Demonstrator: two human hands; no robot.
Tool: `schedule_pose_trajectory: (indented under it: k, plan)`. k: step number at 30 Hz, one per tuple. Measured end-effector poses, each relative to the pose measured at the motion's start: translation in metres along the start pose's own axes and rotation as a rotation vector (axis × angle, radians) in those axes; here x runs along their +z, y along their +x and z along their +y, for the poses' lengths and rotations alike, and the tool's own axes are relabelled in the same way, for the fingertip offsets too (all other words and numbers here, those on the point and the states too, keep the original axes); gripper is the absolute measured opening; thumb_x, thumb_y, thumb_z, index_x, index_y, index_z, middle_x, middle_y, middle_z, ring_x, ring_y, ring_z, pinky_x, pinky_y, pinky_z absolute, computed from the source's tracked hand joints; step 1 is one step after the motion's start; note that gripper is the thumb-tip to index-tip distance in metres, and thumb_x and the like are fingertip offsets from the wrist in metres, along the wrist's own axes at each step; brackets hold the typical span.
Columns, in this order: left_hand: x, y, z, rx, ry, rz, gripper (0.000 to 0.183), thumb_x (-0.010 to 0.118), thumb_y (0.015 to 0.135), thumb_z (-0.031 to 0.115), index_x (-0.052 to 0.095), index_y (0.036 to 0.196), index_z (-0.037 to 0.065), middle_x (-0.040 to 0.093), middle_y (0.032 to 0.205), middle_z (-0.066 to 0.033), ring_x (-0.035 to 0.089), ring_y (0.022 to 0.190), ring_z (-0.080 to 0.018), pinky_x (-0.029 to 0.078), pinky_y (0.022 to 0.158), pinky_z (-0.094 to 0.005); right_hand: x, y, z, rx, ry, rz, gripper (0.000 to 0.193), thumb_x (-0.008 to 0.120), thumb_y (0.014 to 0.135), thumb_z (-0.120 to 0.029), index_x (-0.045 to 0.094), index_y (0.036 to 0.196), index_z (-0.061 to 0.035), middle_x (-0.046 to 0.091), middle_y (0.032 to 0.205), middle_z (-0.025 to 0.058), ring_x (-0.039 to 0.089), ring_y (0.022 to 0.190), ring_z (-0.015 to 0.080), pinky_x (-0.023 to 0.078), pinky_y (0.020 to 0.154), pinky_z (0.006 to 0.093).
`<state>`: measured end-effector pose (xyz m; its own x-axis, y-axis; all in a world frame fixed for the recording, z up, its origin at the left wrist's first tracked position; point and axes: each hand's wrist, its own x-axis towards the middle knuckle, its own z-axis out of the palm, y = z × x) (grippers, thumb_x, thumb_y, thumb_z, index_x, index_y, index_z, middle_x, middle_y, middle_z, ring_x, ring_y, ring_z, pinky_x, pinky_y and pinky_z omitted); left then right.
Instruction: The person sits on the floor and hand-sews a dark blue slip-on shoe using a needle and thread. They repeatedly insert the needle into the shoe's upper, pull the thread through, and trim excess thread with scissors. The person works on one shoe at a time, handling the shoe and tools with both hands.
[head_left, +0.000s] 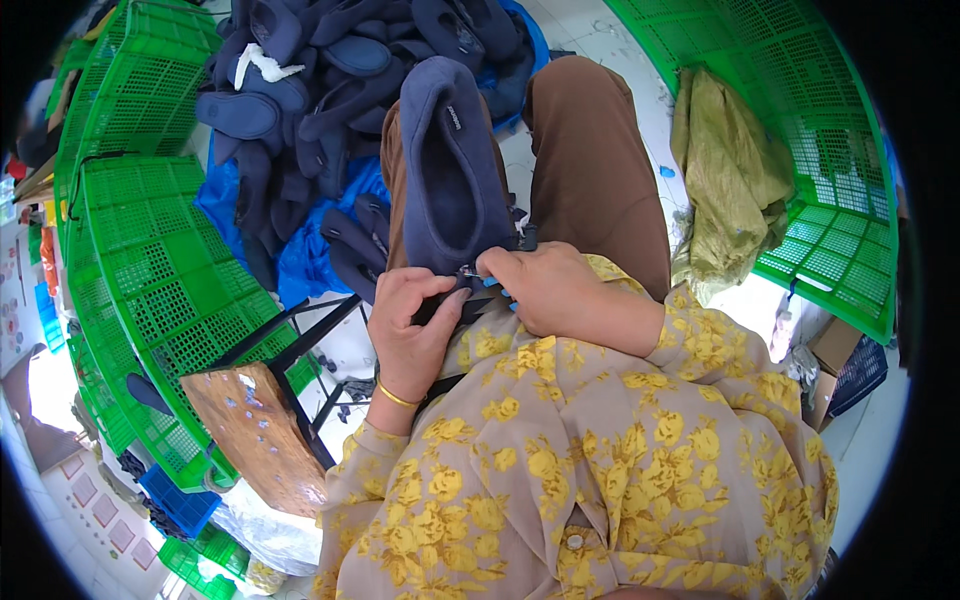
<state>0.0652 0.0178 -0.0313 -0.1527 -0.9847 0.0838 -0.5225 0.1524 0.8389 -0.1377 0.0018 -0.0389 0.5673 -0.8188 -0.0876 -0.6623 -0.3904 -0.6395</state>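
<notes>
A navy blue slip-on shoe (437, 215) lies along my left thigh, its opening facing up and its heel toward me. My left hand (410, 325) pinches the heel edge between thumb and fingers. From the other side, my right hand (550, 288) closes around a small blue-handled metal tool (489, 282), whose shiny tip meets the heel beside my left fingertips. Most of that tool is hidden by my fingers, so its kind is unclear. Dark scraps (474, 309) lie on my lap just below the heel.
A large heap of similar navy shoes (330, 90) rests on blue plastic (300, 270) ahead. Green perforated crates (150, 280) stand at left, another green crate (835, 235) at right with an olive sack (725, 170). A wooden-topped stool (250, 430) is near my left elbow.
</notes>
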Motion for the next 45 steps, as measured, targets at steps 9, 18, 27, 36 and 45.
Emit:
schedule_pose_trajectory:
  k: [9, 18, 27, 36, 45]
  plan:
    - [0.001, -0.004, 0.002, -0.091, -0.105, 0.02, 0.02, 0.077, 0.074, -0.002, 0.071, 0.093, 0.0, 0.06, 0.089, -0.0043, 0.053, 0.076, -0.0119, 0.041, 0.066, -0.0219, 0.005, -0.001, 0.005, 0.044, 0.122, -0.019, 0.043, 0.064, 0.069, 0.002, 0.047, 0.107, -0.0109, 0.067, 0.077, 0.0104, 0.066, 0.069, 0.0345, 0.049, 0.061, 0.0457]
    - [0.007, -0.007, 0.006, -0.111, -0.106, 0.076, 0.02, 0.078, 0.072, 0.001, 0.072, 0.091, 0.004, 0.061, 0.086, -0.0054, 0.056, 0.082, -0.0195, 0.044, 0.073, -0.0282, 0.009, 0.004, 0.002, 0.046, 0.211, 0.047, 0.038, 0.059, 0.075, 0.003, 0.044, 0.108, -0.0077, 0.066, 0.084, 0.0174, 0.064, 0.076, 0.0405, 0.049, 0.066, 0.0502]
    - [0.007, -0.008, 0.005, -0.025, -0.019, 0.048, 0.022, 0.078, 0.072, 0.002, 0.072, 0.093, 0.006, 0.06, 0.086, -0.0047, 0.054, 0.082, -0.0209, 0.043, 0.072, -0.0297, 0.011, 0.006, 0.003, 0.084, 0.233, 0.008, 0.032, 0.061, 0.078, 0.0, 0.042, 0.103, -0.0036, 0.065, 0.083, 0.0208, 0.063, 0.077, 0.0431, 0.048, 0.066, 0.0513]
    - [0.009, -0.007, 0.004, 0.104, 0.053, 0.039, 0.026, 0.077, 0.073, -0.003, 0.073, 0.097, 0.004, 0.06, 0.087, -0.005, 0.055, 0.081, -0.0172, 0.044, 0.07, -0.0252, 0.009, 0.009, -0.002, 0.173, 0.413, 0.001, 0.037, 0.054, 0.076, 0.005, 0.035, 0.106, -0.0044, 0.06, 0.089, 0.024, 0.06, 0.084, 0.0486, 0.046, 0.07, 0.0532]
    - [0.011, -0.005, 0.004, 0.115, 0.049, 0.037, 0.023, 0.076, 0.074, -0.004, 0.073, 0.096, 0.004, 0.06, 0.088, -0.0036, 0.054, 0.082, -0.0172, 0.044, 0.071, -0.0253, 0.014, 0.012, 0.002, -0.054, 0.514, 0.182, 0.032, 0.051, 0.085, 0.0, 0.042, 0.115, -0.0085, 0.065, 0.088, 0.0231, 0.063, 0.079, 0.0444, 0.046, 0.066, 0.0523]
